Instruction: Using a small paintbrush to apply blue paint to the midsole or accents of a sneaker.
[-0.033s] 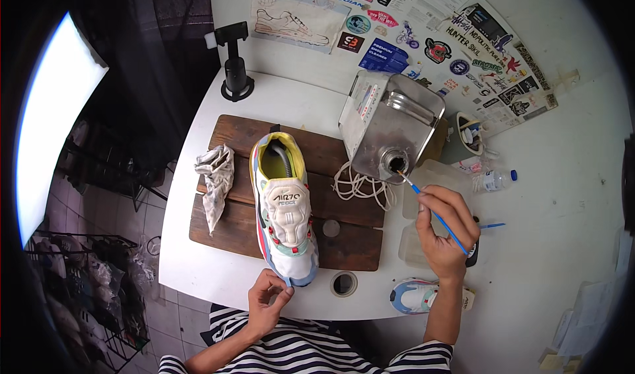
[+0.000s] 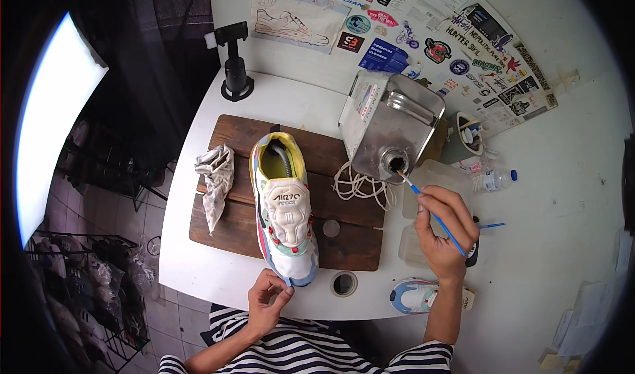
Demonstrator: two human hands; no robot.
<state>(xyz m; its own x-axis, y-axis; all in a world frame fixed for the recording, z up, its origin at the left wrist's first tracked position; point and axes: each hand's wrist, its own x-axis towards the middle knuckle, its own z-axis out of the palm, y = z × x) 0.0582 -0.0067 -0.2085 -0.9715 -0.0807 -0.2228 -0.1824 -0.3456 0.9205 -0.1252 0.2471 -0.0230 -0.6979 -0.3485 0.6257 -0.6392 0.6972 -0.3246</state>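
A white sneaker (image 2: 289, 218) with blue, red and yellow parts lies on a dark wooden board (image 2: 350, 242), its toe toward me and its laces out. At the toe, my left hand (image 2: 270, 299) pinches a small light blue flap (image 2: 289, 282) between thumb and fingers. On the right, my right hand (image 2: 444, 232) grips a thin blue-handled paintbrush (image 2: 433, 208). The brush's tip is in the round mouth (image 2: 395, 162) of a metal can (image 2: 403, 113), which stands beyond the board's right side; the bristles are mostly hidden there.
White laces (image 2: 364, 187) and a crumpled cloth (image 2: 215, 179) lie on the board. Around my right arm are clear plastic tubs (image 2: 413, 245), a second sneaker (image 2: 410, 296) and a small bottle (image 2: 493, 181). A tape roll (image 2: 344, 283) sits near the front edge; a black stand (image 2: 236, 76) stands behind.
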